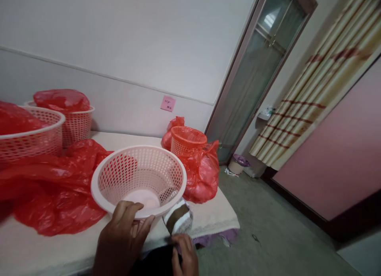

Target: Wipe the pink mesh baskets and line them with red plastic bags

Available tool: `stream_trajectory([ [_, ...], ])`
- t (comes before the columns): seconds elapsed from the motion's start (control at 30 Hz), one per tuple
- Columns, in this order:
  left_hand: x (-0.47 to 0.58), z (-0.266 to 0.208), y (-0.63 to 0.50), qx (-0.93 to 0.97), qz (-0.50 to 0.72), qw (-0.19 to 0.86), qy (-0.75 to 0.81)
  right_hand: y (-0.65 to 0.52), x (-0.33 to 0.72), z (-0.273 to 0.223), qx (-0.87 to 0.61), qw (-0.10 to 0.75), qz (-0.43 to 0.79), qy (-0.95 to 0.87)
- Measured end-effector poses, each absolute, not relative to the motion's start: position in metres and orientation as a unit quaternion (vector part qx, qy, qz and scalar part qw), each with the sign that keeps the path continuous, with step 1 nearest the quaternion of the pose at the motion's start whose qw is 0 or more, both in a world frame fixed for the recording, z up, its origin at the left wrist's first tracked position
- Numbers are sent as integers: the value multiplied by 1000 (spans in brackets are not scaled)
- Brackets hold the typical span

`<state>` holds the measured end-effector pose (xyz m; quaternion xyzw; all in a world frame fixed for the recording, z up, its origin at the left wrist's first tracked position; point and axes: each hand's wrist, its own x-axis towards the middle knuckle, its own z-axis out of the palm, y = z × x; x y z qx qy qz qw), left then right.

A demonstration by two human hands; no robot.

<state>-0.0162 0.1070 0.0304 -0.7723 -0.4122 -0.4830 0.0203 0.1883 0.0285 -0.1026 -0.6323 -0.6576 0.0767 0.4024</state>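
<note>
Basket: pale pink, perforated in a regular mesh pattern. Plastic bag: translucent red. Fabric item: brown and white bands, grey edge. Bed cover: cream. Wall: white. Paper note: pink, dark markings. Curtain: cream-gold, dark red bands. Floor: grey-green. Bin: beige; bin liner: purple. Large panel: pink.

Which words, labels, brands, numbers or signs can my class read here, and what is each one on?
Pink note on the wall: two short dark handwritten marks, too small and blurred to quote.
Small packet on the wall shelf: any print is too small to read.
Pale front basket and red plastic bags: no lettering visible.
So no text can be quoted with certainty.
</note>
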Motion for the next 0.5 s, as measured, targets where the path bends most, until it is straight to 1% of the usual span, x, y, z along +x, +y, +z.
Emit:
stream_trajectory([
  [0.07, -17, 29, 106, -771, -478, 5, -421, 54, 199, -88, -631, 373, 44, -679],
  [0.13, -17, 29, 105, -767, -477, -4, -430, 75, 209, -81, -641, 317, 26, -699],
  [0.23, -16, 32, 104, -762, -477, -3, -438, 92, 223, -91, -674, 231, 44, -700],
  [0.3, -16, 35, 101, -762, -477, 2, -437, 96, 232, -107, -685, 199, 53, -699],
  [0.4, -21, 37, 90, -768, -474, 7, -430, 100, 240, -119, -681, 210, 53, -700],
  [0.5, -29, 34, 75, -768, -474, 8, -431, 107, 247, -112, -675, 303, 129, -660],
])
